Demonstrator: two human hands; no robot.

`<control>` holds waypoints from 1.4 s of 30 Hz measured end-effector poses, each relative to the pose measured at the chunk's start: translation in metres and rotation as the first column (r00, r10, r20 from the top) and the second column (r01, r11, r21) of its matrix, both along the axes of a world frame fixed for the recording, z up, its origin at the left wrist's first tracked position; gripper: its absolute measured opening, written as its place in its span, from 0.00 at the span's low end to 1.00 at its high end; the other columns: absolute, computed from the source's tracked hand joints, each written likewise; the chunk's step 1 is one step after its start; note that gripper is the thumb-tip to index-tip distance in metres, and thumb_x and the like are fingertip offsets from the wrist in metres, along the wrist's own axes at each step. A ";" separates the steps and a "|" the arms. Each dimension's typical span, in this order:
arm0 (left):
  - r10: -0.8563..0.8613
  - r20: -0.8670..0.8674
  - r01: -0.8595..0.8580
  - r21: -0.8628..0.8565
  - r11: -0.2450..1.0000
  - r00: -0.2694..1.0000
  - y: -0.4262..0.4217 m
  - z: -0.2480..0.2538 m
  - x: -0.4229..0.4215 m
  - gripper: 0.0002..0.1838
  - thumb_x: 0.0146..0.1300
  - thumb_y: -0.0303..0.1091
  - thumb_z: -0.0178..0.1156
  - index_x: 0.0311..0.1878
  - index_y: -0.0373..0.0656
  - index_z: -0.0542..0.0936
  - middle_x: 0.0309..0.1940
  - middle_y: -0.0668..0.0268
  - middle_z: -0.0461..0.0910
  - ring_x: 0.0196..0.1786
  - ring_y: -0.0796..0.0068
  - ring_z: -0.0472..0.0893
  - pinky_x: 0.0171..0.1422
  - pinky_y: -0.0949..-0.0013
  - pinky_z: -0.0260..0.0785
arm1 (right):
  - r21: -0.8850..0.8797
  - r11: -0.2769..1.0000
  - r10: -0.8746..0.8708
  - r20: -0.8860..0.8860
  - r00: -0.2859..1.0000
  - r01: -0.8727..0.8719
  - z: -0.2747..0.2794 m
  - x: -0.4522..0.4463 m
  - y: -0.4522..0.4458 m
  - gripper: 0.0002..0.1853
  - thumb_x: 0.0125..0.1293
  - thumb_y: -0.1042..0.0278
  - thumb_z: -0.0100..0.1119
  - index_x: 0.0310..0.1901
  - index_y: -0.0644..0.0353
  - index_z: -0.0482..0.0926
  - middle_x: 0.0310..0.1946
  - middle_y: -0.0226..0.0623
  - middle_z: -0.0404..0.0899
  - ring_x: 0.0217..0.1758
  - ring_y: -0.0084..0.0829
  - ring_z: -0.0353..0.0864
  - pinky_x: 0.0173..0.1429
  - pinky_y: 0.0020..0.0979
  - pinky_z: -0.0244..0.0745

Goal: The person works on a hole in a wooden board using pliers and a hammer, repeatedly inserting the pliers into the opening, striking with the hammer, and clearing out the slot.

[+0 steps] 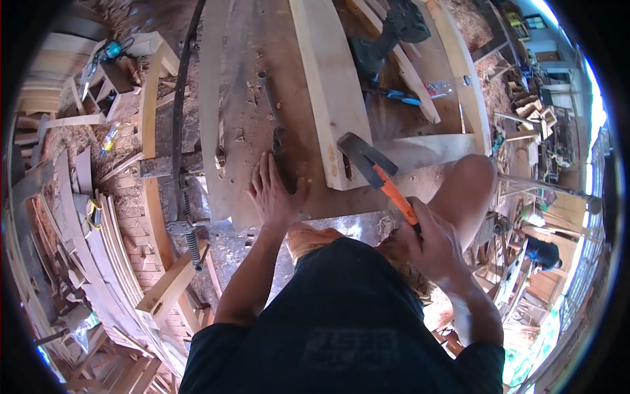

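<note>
My right hand (pixel 436 246) is wrapped round the orange grip of a hammer (pixel 394 195). The hammer's dark metal head (pixel 359 152) is over the near end of a thick pale wooden beam (pixel 333 98); whether it touches the wood I cannot tell. My left hand (pixel 274 194) lies flat with spread fingers on a brown wooden work surface (pixel 249 131), left of the beam. Just beyond its fingertips lies a slim dark metal tool (pixel 270 105), its kind unclear.
A dark cordless drill (pixel 377 49) and a blue-handled tool (pixel 400 96) lie right of the beam. A crosspiece (pixel 426 150) joins the frame. Planks (pixel 111 249) and sawdust cover the left floor. Another person (pixel 543 253) is bent over far right.
</note>
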State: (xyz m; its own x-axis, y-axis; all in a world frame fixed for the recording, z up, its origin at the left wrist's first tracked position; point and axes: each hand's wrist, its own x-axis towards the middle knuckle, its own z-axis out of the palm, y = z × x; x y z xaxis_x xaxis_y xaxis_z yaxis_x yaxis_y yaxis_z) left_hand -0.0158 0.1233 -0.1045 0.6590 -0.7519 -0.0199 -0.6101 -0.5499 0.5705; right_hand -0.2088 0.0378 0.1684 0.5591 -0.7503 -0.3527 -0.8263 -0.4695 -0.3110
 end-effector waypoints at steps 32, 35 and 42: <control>-0.089 -0.075 0.092 0.040 0.995 0.993 0.018 0.018 0.022 0.19 0.65 0.38 0.64 0.54 0.35 0.81 0.45 0.45 0.84 0.47 0.42 0.82 0.51 0.49 0.74 | -0.103 0.932 -0.312 0.255 0.915 0.347 -0.132 -0.107 -0.069 0.17 0.65 0.69 0.65 0.55 0.53 0.76 0.32 0.46 0.80 0.33 0.50 0.83 0.38 0.49 0.76; 0.009 -0.154 0.013 0.142 0.990 0.988 0.011 0.021 0.025 0.18 0.67 0.36 0.62 0.54 0.34 0.79 0.36 0.47 0.85 0.36 0.43 0.83 0.42 0.52 0.76 | -0.227 0.929 -0.252 0.188 0.949 0.292 -0.158 -0.120 -0.094 0.19 0.64 0.69 0.67 0.56 0.52 0.76 0.33 0.43 0.79 0.34 0.50 0.83 0.38 0.49 0.77; 0.151 -0.664 -0.198 0.004 0.980 0.732 0.018 0.037 0.009 0.20 0.75 0.33 0.54 0.65 0.33 0.71 0.40 0.56 0.86 0.31 0.73 0.82 0.33 0.69 0.75 | -0.288 0.932 -0.134 0.287 0.948 0.219 -0.180 -0.124 -0.108 0.23 0.62 0.67 0.69 0.59 0.56 0.75 0.46 0.50 0.78 0.52 0.54 0.79 0.54 0.51 0.76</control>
State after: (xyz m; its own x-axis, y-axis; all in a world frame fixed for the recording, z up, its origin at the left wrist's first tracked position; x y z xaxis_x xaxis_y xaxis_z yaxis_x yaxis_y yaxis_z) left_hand -0.0064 0.1412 -0.0671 0.6186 -0.6399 -0.4560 0.0344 -0.5577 0.8293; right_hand -0.3330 -0.0701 -0.0114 0.4463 -0.8932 0.0546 -0.8155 -0.4311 -0.3862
